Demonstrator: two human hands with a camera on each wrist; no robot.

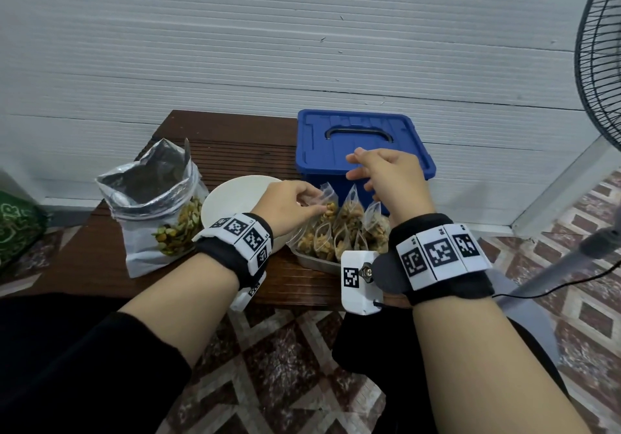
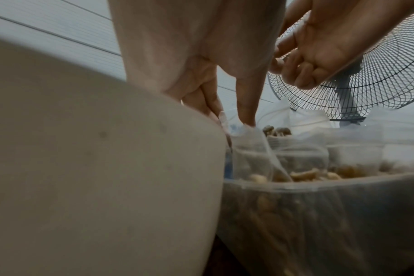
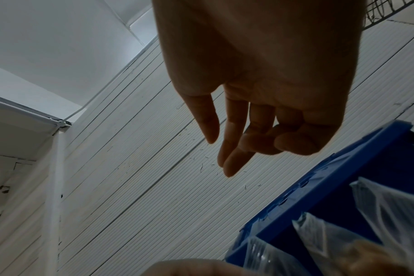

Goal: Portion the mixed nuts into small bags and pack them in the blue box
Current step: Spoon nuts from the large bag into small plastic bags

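1. Head view: your left hand (image 1: 289, 203) pinches the top of a small bag (image 1: 327, 203) of nuts, at the left end of the far row in a clear tray (image 1: 316, 260). More small filled bags (image 1: 353, 218) stand upright in that tray, packed side by side. The tray sits on the dark wooden desk (image 1: 235, 144), just in front of the blue box (image 1: 359, 144), whose lid is on with the handle lying flat. Your right hand (image 1: 386, 173) hovers over the box's front edge, fingers loosely spread, grasping nothing. A white bowl (image 1: 235, 198) sits left of the tray, under your left wrist, and a large open pouch of mixed nuts (image 1: 158, 205) stands further left. A standing fan (image 1: 598, 57) is at the right edge.

2. Left wrist view: the bowl's pale wall (image 2: 106, 158) fills the left side, touching the tray (image 2: 319, 214). Your thumb and fingers (image 2: 246, 97) close on the bag's upper edge (image 2: 246, 142). The right hand (image 2: 319, 56) hangs above, empty, before the fan (image 2: 378, 84).

3. Right wrist view: your right hand (image 3: 260, 93) is relaxed, fingers (image 3: 232, 149) pointing down and apart, touching nothing. The blue box (image 3: 343, 177) and bag tops (image 3: 390, 205) show below.
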